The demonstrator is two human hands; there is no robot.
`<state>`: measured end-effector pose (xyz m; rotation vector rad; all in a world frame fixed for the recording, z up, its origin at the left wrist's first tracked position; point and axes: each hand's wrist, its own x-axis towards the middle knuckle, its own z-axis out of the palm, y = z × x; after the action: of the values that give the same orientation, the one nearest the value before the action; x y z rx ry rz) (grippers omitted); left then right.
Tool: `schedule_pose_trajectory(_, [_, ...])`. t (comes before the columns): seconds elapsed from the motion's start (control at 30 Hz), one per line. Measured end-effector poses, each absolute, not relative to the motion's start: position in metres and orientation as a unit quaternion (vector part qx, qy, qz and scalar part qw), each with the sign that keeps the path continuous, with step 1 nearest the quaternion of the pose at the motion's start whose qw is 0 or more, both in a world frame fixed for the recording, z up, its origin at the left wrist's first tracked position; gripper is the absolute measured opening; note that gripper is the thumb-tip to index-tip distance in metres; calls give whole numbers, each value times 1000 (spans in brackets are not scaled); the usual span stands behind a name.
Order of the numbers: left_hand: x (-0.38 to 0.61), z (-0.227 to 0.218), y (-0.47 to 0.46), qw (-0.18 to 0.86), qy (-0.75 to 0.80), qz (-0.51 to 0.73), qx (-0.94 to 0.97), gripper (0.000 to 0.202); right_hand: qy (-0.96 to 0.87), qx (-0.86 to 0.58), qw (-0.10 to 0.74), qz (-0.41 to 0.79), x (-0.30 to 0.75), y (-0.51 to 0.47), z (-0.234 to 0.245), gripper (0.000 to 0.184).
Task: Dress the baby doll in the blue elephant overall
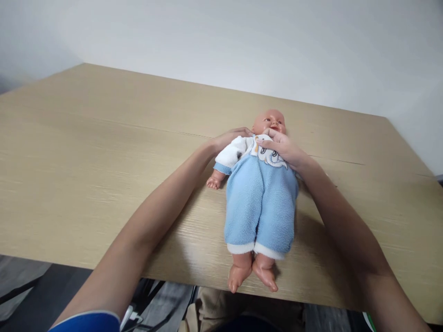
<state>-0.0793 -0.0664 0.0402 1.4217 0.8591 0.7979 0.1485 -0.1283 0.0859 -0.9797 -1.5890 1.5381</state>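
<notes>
Laying both our hands on one doll, we count a single toy on a single wooden table. It lies on its back right of the table's middle, its head towards the far side and its two bare feet at the near edge, toes just past it. It wears one blue fleece suit with a white top, and one small doll hand shows on the left, resting on the wood; the other is hidden under our arm.

Our left hand rests on the doll's left-side shoulder beside the neck, fingers pressed together and curved over the white sleeve; we cannot tell whether it grips. Our right hand lies on the chest just below the chin, its fingertips drawn together and pinching the white collar. Both forearms reach in from the near side, one on each flank of the doll. One blue sleeve shows at the near left corner
</notes>
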Motion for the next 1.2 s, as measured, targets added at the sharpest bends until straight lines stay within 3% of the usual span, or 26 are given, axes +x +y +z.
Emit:
schedule_pose_trajectory(0.1, [-88, 51, -70, 598, 402, 324, 613, 24, -663, -449, 312, 511, 159, -133, 100, 55])
schedule_pose_trajectory(0.23, [-98, 74, -78, 485, 490, 274, 671, 48, -727, -566, 208, 329, 176, -139, 115, 44])
schedule_pose_trajectory(0.33, [-101, 87, -85, 440, 513, 236, 698, 59, -738, -602, 147, 267, 185, -144, 116, 42])
schedule_pose_trajectory(0.4, [-102, 90, -88, 428, 510, 218, 713, 56, -735, -612, 166, 238, 191, -149, 109, 40])
schedule_pose_trajectory(0.57, [-99, 98, -99, 330, 513, 199, 767, 33, -744, -579, 306, 132, 229, -175, 71, 34])
schedule_pose_trajectory(0.7, [-76, 111, -122, 193, 512, 271, 792, 27, -758, -572, 305, 67, 287, -217, 42, 51])
schedule_pose_trajectory(0.8, [-39, 113, -139, 176, 434, 283, 837, 32, -749, -585, 299, 85, 323, -244, 25, 62])
schedule_pose_trajectory(1.07, [44, 88, -149, 37, 437, 155, 885, 40, -682, -613, 373, 145, 339, -253, 13, 50])
schedule_pose_trajectory(1.2, [41, 80, -146, 85, 358, 206, 907, 32, -631, -594, 463, 187, 329, -234, 19, 54])
